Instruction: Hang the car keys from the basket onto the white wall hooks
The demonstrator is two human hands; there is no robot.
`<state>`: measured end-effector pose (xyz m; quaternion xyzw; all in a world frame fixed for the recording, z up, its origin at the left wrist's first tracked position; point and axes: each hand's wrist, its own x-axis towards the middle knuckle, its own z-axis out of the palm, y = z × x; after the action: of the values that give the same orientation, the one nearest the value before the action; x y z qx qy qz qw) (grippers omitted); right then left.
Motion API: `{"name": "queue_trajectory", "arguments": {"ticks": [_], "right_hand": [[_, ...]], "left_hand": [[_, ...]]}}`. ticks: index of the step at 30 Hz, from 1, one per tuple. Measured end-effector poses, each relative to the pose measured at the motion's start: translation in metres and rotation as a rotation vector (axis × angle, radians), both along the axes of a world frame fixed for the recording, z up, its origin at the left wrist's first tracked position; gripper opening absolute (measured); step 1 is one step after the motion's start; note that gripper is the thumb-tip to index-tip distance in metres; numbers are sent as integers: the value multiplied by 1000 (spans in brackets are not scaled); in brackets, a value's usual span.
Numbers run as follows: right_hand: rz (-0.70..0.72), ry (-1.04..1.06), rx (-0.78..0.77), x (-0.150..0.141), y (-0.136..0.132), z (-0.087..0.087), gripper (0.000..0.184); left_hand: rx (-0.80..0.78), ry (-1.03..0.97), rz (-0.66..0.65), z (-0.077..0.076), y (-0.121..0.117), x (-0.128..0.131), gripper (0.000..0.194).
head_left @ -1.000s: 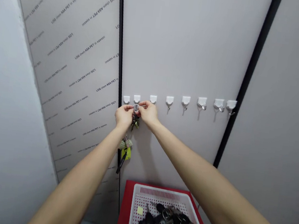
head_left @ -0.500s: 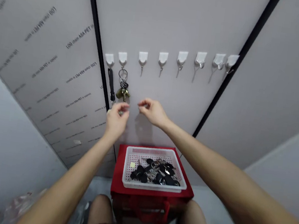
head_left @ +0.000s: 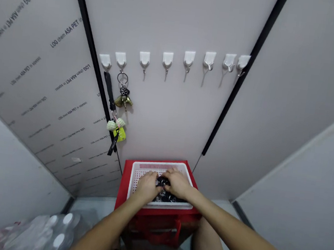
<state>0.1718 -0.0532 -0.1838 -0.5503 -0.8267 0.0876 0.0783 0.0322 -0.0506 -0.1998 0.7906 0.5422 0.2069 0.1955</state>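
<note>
My left hand (head_left: pixel 147 188) and my right hand (head_left: pixel 178 184) are both down inside a white plastic basket (head_left: pixel 146 165). Between them is a bunch of black-headed keys (head_left: pixel 163 181) with a metal ring, and the fingers of both hands are curled onto it. My fingers hide part of the bunch. More black keys (head_left: pixel 168 197) lie in the basket below my hands. On the wall, a ring of keys (head_left: pixel 124 91) with greenish heads hangs from the second hook from the left. Left of it hangs a black strap (head_left: pixel 109 89) with a pale green bow and a yellow-green tag.
A row of several white adhesive hooks (head_left: pixel 168 58) runs across the grey wall panel. The basket rests on a red-covered stool (head_left: pixel 125 176) before my knees. Plastic-wrapped bottles (head_left: pixel 60 239) stand on the floor at lower left. Black strips (head_left: pixel 227 104) edge the panel.
Both hands have come down from the hanging keys on the wall into the basket and closed on a bunch there. The bow and tag on the strap are now uncovered.
</note>
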Motion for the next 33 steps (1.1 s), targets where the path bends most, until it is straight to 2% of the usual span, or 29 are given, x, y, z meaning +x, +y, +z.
{"name": "queue_trajectory", "arguments": {"ticks": [3,5,9,15,18,21,23,25,29,31,33], "right_hand": [[-22,35,10,1,2,0,22],[-53,88,-6,3,4,1,17],[-140,209,-54,10,8,4,16],[-232,325,-55,16,11,14,18],[-133,563,-52,6,11,35,23],[134,820,-117,-12,9,65,26],[236,901,-157,-25,9,84,26],[231,955,-158,-35,11,101,25],[134,1059,-72,-52,23,132,17],[124,1084,-20,-60,30,148,15],[144,1087,32,-67,40,164,14]], "left_hand": [[-23,100,-11,7,0,-1,13],[-15,97,-25,17,3,-3,15],[79,-56,-52,47,15,-10,18],[89,-324,-120,96,23,-22,13],[74,-402,-197,117,23,-26,14],[41,-443,-296,137,23,-28,16],[39,-480,-317,150,24,-29,16],[72,-566,-277,158,27,-32,17],[242,-809,-62,164,35,-44,17],[337,-849,22,164,37,-50,16],[429,-826,44,168,37,-53,17]]}}
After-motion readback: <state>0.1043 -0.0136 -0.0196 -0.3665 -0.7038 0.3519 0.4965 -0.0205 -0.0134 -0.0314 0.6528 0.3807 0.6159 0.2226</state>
